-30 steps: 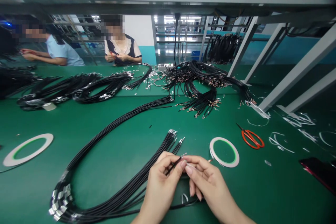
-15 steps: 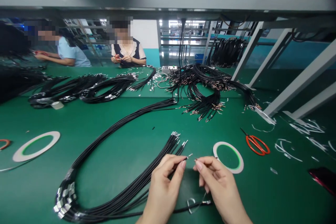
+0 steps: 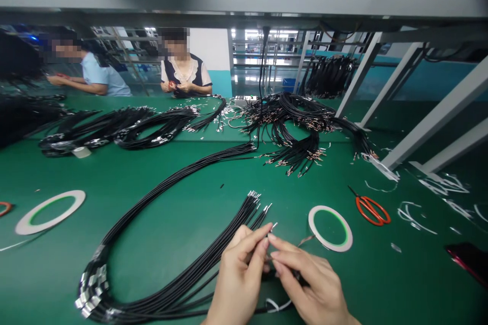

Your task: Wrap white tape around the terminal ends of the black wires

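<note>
hands, bare, two, meeting above the green table [image 3: 183,203].
- left hand [image 3: 236,269], one: thumb and forefinger closed on one cable end [image 3: 275,226], its silvery tip jutting past the fingertips.
- right hand [image 3: 312,279], one: fingers bent, forefinger tip just beside the left hand's fingertips; whether they grip anything is hidden, cannot tell.

cables:
- bundle of black cables [image 3: 152,198], one, laid in a wide open curve left of the hands, free ends just beyond the left hand; strands too many to count; silvery connectors [image 3: 91,292], clustered at the near bend.
- coiled bundles [image 3: 152,132], at least two, rear left.
- cable heap [image 3: 293,106], one, rear centre, coils overlapping, not countable.
- hanging cables [image 3: 331,76], one group, in the background.

sundries:
- flat white rings with green inner edges, two: left ring [image 3: 23,226]; right ring [image 3: 341,249], near the right hand.
- red-handled scissors [image 3: 368,205], one pair, beyond the right ring.
- orange-red loop [image 3: 5,208], one, cut off at the left edge.
- white cylinder [image 3: 81,152], one, beside the coils.
- white strips [image 3: 415,221], several, right.
- dark object with red edge [image 3: 467,261], one, right.

containers:
- blue bin [image 3: 290,83], one, background; contents too small to tell.

people: co-workers, two, across the table: one in light blue [image 3: 97,73], one in a dark vest [image 3: 196,76].
</note>
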`<state>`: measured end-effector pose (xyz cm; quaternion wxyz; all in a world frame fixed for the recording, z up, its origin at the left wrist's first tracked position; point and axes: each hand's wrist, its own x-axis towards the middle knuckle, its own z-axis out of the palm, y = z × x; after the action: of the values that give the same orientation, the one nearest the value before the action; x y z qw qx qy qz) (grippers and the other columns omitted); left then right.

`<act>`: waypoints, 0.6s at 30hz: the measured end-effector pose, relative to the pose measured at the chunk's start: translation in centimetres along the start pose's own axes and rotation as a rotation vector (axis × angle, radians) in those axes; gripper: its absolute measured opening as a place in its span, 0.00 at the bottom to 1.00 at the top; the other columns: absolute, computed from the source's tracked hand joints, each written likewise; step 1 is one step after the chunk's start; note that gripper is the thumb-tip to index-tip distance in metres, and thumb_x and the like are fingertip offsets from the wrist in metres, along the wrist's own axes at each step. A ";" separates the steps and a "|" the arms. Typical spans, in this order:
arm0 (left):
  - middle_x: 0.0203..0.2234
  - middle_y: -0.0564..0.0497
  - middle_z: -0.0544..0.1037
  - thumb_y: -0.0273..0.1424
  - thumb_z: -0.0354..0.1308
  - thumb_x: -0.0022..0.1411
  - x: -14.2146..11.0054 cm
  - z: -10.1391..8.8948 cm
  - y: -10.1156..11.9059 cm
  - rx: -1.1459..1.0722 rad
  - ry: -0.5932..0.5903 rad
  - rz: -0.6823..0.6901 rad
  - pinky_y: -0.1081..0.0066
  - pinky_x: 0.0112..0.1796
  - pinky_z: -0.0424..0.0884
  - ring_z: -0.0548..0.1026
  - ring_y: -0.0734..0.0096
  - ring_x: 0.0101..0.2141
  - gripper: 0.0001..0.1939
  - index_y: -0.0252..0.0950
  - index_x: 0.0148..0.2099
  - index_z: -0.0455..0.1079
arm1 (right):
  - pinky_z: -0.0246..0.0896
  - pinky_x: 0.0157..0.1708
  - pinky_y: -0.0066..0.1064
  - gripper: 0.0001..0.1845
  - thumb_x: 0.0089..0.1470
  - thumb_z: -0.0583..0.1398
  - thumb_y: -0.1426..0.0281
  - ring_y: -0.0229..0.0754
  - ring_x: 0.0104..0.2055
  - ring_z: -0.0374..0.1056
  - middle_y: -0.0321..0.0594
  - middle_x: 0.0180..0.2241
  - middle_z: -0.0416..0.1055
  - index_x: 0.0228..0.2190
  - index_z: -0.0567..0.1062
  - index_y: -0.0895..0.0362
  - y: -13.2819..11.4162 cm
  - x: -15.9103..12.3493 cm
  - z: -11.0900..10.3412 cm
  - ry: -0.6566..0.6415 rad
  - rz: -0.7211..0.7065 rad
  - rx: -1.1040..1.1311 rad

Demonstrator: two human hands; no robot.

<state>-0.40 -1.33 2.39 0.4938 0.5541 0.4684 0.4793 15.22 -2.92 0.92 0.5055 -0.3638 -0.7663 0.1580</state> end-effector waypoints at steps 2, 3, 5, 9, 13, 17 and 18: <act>0.28 0.54 0.66 0.36 0.58 0.59 0.2 0.0 0.2 -0.051 0.026 -0.059 0.77 0.23 0.71 0.71 0.78 0.21 0.14 0.39 0.47 0.75 | 0.72 0.41 0.31 0.19 0.51 0.59 0.84 0.45 0.43 0.75 0.46 0.46 0.76 0.44 0.71 0.55 0.1 -0.2 0.1 0.086 0.049 0.042; 0.27 0.54 0.67 0.36 0.59 0.58 0.3 0.0 0.3 -0.072 0.036 -0.093 0.77 0.22 0.70 0.70 0.79 0.20 0.14 0.38 0.46 0.76 | 0.73 0.41 0.31 0.19 0.51 0.59 0.84 0.44 0.43 0.75 0.45 0.46 0.76 0.43 0.71 0.55 0.1 -0.2 0.1 0.119 0.064 0.041; 0.24 0.54 0.68 0.37 0.61 0.56 0.6 -0.1 0.5 -0.110 0.032 -0.152 0.78 0.21 0.68 0.69 0.81 0.18 0.14 0.35 0.43 0.76 | 0.72 0.42 0.30 0.19 0.51 0.59 0.84 0.45 0.44 0.74 0.46 0.48 0.74 0.43 0.72 0.56 0.2 -0.2 0.1 0.099 0.046 0.008; 0.18 0.56 0.70 0.37 0.61 0.56 0.9 -0.4 0.8 -0.203 -0.026 -0.243 0.79 0.23 0.64 0.67 0.81 0.17 0.15 0.32 0.42 0.75 | 0.69 0.45 0.31 0.17 0.53 0.58 0.84 0.47 0.50 0.70 0.53 0.53 0.69 0.44 0.71 0.59 0.3 0.2 0.1 -0.074 -0.036 -0.054; 0.15 0.57 0.69 0.37 0.61 0.57 0.9 -0.7 0.9 -0.300 -0.043 -0.315 0.80 0.24 0.64 0.66 0.81 0.18 0.15 0.31 0.42 0.75 | 0.69 0.43 0.28 0.16 0.53 0.57 0.84 0.46 0.50 0.71 0.56 0.53 0.68 0.44 0.71 0.61 0.6 0.4 0.2 -0.181 -0.085 -0.077; 0.17 0.56 0.71 0.36 0.62 0.56 0.9 -0.6 0.9 -0.301 -0.011 -0.326 0.79 0.24 0.65 0.67 0.81 0.18 0.16 0.31 0.43 0.74 | 0.69 0.43 0.30 0.15 0.52 0.59 0.82 0.45 0.45 0.74 0.47 0.44 0.77 0.41 0.74 0.57 0.3 0.3 0.2 0.014 0.008 0.030; 0.18 0.55 0.72 0.37 0.62 0.55 0.9 -0.5 0.9 -0.280 -0.013 -0.311 0.78 0.24 0.66 0.68 0.80 0.18 0.16 0.31 0.43 0.74 | 0.70 0.43 0.31 0.12 0.53 0.59 0.80 0.45 0.44 0.74 0.45 0.41 0.78 0.39 0.75 0.56 0.1 0.4 0.3 0.093 0.116 0.071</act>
<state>-0.80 -0.41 3.37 0.6369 0.4042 0.4740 0.4541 14.96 -2.53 0.99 0.5433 -0.3962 -0.7134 0.1970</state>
